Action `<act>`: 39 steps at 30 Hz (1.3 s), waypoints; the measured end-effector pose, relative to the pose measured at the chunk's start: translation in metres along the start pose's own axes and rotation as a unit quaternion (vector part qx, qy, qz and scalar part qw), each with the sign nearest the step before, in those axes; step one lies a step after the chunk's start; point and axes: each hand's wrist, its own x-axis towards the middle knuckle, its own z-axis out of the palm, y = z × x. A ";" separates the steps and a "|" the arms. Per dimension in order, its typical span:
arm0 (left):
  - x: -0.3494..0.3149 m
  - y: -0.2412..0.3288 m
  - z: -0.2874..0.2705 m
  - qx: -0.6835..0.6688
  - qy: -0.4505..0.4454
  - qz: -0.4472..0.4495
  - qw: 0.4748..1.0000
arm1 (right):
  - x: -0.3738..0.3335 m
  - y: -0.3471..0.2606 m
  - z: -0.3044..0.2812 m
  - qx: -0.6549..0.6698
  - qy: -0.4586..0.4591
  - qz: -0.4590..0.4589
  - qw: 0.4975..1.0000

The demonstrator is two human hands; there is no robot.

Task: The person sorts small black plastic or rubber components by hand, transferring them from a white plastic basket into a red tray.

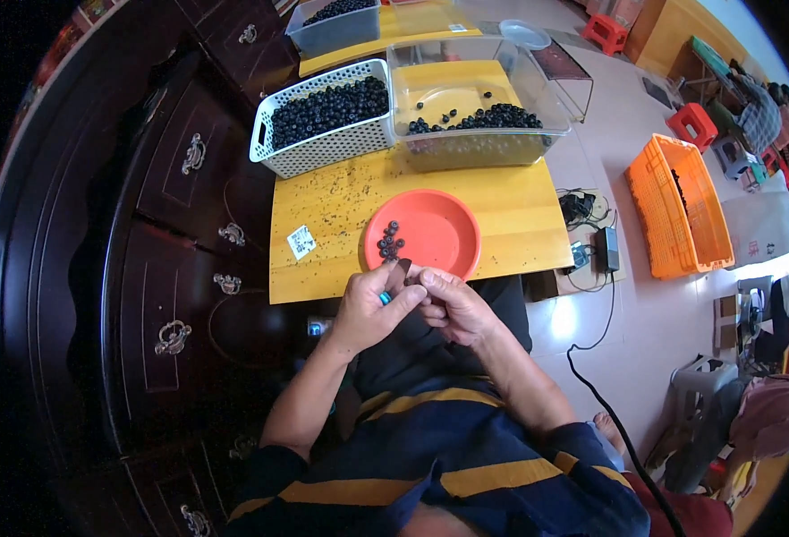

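Observation:
My left hand (371,302) is closed around a small dark flat blade (401,272) that points up between the fingers. A blue band circles one of its fingers. Against it, fingertips almost touching, my right hand (455,302) is pinched; a tiny dark piece seems to sit at its tips, too covered to name. Both hands are over the near rim of a round red-orange bowl (444,224). Several small black round pieces (392,240), bead-like with pale centres, lie at the bowl's left side.
A white perforated basket (323,148) and a clear plastic bin (475,152), both with black round pieces, stand at the back of the yellow table (520,219). Dark drawers (175,179) flank the left. Right are cables (582,210), an orange crate (681,215) and other people.

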 end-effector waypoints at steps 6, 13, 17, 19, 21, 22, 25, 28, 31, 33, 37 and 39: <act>-0.007 0.004 0.013 -0.048 0.058 -0.023 0.997 | 0.000 0.011 0.007 0.077 0.008 -0.002 0.997; -0.007 0.004 0.019 -0.049 0.103 0.015 0.993 | 0.002 0.011 0.004 0.081 0.014 0.003 0.997; -0.005 0.011 0.020 0.087 0.133 0.063 0.985 | 0.005 0.014 0.000 0.101 0.028 0.008 0.994; -0.004 0.009 0.022 0.083 0.140 0.073 0.984 | 0.006 0.014 -0.001 0.106 0.028 0.009 0.994; -0.003 0.008 0.024 0.076 0.146 0.084 0.983 | 0.005 0.014 -0.002 0.109 0.029 0.008 0.994; -0.002 0.009 0.025 0.075 0.152 0.085 0.982 | 0.006 0.015 -0.001 0.109 0.032 0.007 0.993; 0.000 0.004 0.023 0.080 0.150 0.071 0.983 | 0.008 0.011 -0.002 0.083 0.030 -0.003 0.996; -0.003 -0.002 0.021 0.074 0.138 0.056 0.986 | 0.010 0.008 -0.009 0.039 0.008 -0.007 0.999; -0.003 0.000 0.017 0.083 0.118 0.055 0.988 | 0.009 0.006 -0.006 0.057 -0.003 0.002 0.998; -0.005 -0.002 0.022 0.045 0.156 0.064 0.985 | 0.008 0.008 -0.003 0.094 -0.001 0.015 0.995; -0.003 0.002 0.019 0.084 0.132 0.065 0.986 | 0.006 0.005 -0.002 0.115 0.033 0.021 0.993; 0.002 0.004 0.015 0.102 0.125 0.063 0.985 | 0.006 0.001 -0.008 0.100 -0.002 0.005 0.995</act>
